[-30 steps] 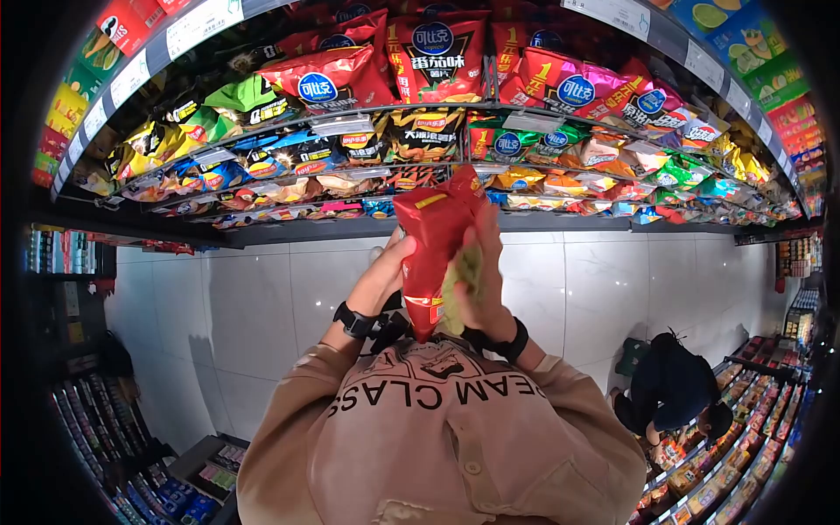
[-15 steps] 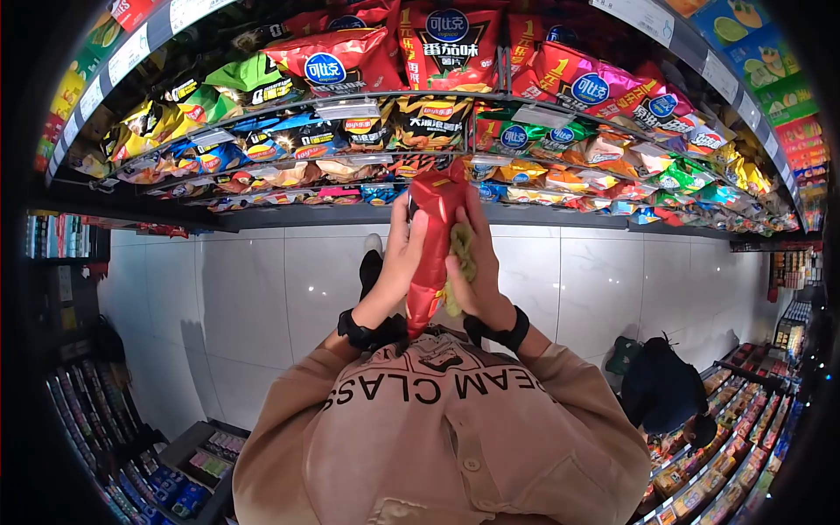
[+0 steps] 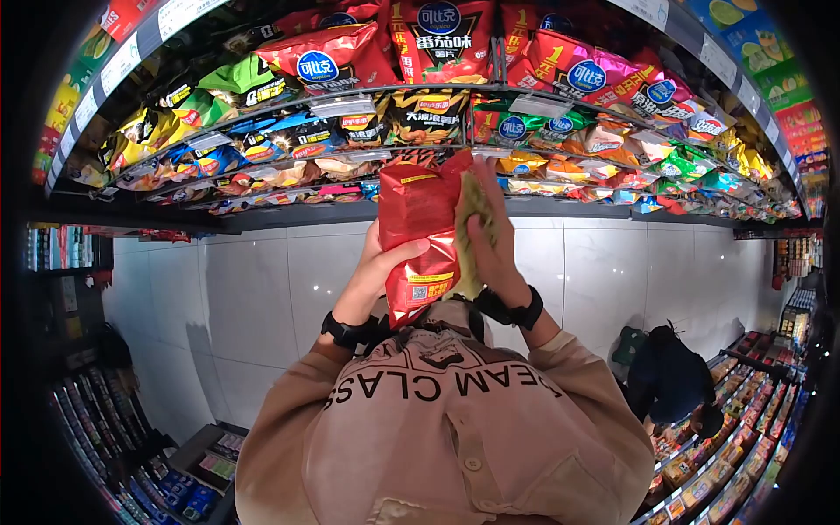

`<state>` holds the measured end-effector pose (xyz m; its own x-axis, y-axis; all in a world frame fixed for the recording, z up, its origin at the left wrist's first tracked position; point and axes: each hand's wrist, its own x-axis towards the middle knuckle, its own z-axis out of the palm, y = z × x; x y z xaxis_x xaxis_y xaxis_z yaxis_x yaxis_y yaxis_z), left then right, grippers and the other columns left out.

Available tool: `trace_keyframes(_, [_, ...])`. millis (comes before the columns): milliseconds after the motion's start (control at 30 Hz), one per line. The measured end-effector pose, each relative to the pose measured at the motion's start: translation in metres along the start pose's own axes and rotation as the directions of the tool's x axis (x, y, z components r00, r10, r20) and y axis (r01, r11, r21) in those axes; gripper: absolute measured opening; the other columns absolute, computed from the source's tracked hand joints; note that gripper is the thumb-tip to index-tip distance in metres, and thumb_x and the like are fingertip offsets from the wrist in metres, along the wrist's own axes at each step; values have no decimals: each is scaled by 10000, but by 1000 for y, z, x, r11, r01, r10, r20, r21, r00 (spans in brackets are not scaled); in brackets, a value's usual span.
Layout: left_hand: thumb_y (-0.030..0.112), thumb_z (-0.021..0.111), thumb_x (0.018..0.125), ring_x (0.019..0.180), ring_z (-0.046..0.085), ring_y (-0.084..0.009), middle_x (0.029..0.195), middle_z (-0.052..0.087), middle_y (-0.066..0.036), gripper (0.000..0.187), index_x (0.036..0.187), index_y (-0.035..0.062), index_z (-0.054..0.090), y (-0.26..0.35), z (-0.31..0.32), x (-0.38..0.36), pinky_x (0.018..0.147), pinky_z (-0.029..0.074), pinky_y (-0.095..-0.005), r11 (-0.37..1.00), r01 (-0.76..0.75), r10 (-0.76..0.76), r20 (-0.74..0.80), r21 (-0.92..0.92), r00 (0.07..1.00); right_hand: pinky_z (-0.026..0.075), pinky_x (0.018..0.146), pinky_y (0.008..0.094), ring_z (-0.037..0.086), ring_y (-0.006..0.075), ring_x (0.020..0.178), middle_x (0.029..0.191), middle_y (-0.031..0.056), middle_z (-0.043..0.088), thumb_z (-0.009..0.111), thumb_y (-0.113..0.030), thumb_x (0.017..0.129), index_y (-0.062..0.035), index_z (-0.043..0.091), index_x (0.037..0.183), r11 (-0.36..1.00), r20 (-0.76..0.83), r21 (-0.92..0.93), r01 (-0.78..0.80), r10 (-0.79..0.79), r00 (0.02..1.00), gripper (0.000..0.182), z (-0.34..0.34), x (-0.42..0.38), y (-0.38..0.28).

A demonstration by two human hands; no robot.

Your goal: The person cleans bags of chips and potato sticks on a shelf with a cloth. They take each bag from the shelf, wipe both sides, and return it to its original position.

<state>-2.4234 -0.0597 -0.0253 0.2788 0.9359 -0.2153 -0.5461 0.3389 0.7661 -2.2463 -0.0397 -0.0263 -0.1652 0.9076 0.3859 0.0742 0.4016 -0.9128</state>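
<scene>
Two bare hands: both out in front of the wearer's chest, elbows bent and spread wide, forearms angling inward to meet around one glossy red bag.
Left hand: comes up from the lower left, the palm cupped against the bag's left side, the thumb laid across its front and pointing right; fingers mostly hidden behind.
Left grip: narrow, holding the red bag.
Left wrist: fairly straight, wearing a black watch.
Right hand: at the bag's right side, turned nearly edge-on, fingers long and fairly straight toward the shelves, thumb bent in over a yellow-green cloth.
Right grip: holding the cloth, which lies between the hand and the bag.
Right wrist: circled by a black band, with the forearm slanting down into a beige sleeve.
Red bag: held up off the floor, leaning slightly, a printed square code on its lower front; its top overlaps the view of the lowest shelf rows.
Shelves: curving across the far side, packed with bright snack bags, red ones in the uppermost row.
Another person: bent over in dark clothes at the lower right, beside low racks, well apart from both hands.
</scene>
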Motion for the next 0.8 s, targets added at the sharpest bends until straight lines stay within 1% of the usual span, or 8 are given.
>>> trace_keyframes(67, [9,684,716,949,582,-160,1070,587,-89,488,1156,-4,472,2,-4,-3,831,461,-298,999,-30,31,-40,31,999,177,1076,316,270,225,1319,1431,140,283,431,-186,938,12,220,1390,977,-118,154,-149,168,979,537,-3,9,1])
trace_keyframes(200, [20,696,694,890,602,-163,1010,607,-92,463,1112,1,499,19,1,-5,800,475,-295,995,-87,91,-114,44,989,206,1061,301,299,194,1290,1417,110,304,364,-241,971,-6,233,1391,807,-30,353,-474,516,856,499,-1,-6,8])
trace_keyframes(333, [28,702,679,868,607,-166,993,613,-88,484,1117,-2,499,28,-13,-8,791,476,-290,997,-60,65,-153,38,986,252,1042,299,331,169,1255,1387,82,338,389,-256,967,-29,211,1403,781,44,422,-461,490,870,523,7,-18,1])
trace_keyframes(400, [35,723,663,875,607,-162,990,614,-81,507,1119,-1,503,20,-19,-5,802,477,-292,994,-105,109,-110,38,988,322,998,297,396,150,1195,1332,64,395,502,-245,922,-39,235,1391,494,213,595,-634,664,717,579,4,-20,-8])
trace_keyframes(500, [31,751,647,912,598,-156,1007,609,-81,540,1124,-4,499,-7,-37,2,823,475,-299,890,-322,350,-30,323,936,408,907,280,495,123,1071,1206,44,501,620,-200,849,-40,339,1325,467,335,626,-625,563,756,576,-1,-28,7])
trace_keyframes(567, [83,796,631,974,579,-158,1072,586,-81,649,1177,-1,455,-9,-48,8,845,470,-309,824,-262,328,-46,503,943,454,820,261,552,99,946,1071,24,572,704,-162,777,-32,447,1219,521,336,612,-595,510,792,528,8,-21,20])
trace_keyframes(633, [122,810,627,993,569,-154,1123,560,-79,761,1250,13,387,-9,-47,13,848,468,-299,797,-375,430,-8,473,903,472,756,245,577,87,855,971,19,609,724,-145,758,-25,523,1120,678,102,477,-559,589,802,431,13,-14,19])
trace_keyframes(800, [170,808,631,1185,425,-213,1281,416,-119,912,1331,29,239,-6,-35,-7,996,336,-352,861,-212,187,100,462,977,468,682,249,568,83,755,842,18,624,676,-176,813,-7,586,965,750,-115,414,-517,606,787,244,19,-7,17])
